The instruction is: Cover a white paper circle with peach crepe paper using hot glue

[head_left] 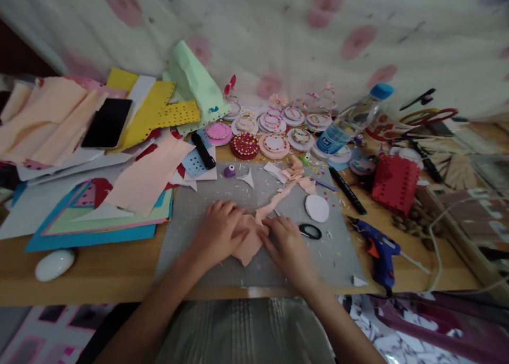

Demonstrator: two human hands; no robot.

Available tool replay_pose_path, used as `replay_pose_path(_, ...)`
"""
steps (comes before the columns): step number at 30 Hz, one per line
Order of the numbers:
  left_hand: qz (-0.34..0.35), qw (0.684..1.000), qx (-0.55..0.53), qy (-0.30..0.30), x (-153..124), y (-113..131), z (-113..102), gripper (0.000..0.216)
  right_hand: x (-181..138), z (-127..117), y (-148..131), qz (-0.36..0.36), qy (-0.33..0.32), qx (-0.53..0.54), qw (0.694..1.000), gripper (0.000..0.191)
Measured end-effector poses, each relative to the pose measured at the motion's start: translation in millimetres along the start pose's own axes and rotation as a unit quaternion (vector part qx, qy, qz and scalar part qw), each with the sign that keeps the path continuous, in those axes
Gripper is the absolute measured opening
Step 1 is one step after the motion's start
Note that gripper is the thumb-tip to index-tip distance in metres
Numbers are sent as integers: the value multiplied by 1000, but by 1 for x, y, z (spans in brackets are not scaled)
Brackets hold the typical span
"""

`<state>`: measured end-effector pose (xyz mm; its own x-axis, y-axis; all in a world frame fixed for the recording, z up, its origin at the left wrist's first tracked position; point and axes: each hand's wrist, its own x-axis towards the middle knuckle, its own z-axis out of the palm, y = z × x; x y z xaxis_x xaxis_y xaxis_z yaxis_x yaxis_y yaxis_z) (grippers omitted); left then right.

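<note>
As the left hand point(218, 230) rests on the left side of an irregular peach paper piece point(245, 247), the right hand point(289, 246) touches its right side, on the grey rectangular mat point(189, 197) on the wooden counter point(119, 274). Whether the fingers grip, I cannot tell. The step looks like positioning; the next move probably needs flat, steady paper.

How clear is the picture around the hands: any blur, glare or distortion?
In the head view, light is dim and soft, with no hard shadows beside the left hand or right hand; fine detail on the peach sheet is soft in the head view; the head view also stretches toward its edges, blurring the flowered curtain.
</note>
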<state>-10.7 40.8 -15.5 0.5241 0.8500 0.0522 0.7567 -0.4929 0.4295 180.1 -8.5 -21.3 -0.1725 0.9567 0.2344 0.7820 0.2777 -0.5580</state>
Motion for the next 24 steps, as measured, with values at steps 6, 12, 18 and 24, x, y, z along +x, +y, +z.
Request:
replay_pose_path(6, -18, 978, -207, -23, -13, 1, -25, 25, 2, -8, -8, 4, 30, 138, 990, 11)
replay_pose_path(12, -83, 938, -335, -5, -28, 12, -36, 9, 23, -23, -13, 163, 37, 447, 879, 27)
replay_pose_path(18, -172, 890, -422, 34, -46, 11, -32, 17, 42, -34, 22, 225, 199, 398, 867, 32)
replay_pose_path(24, -222, 816, -533, 31, -52, 18, -22, 27, 10, -48, -2, 124, 137, 184, 965, 32)
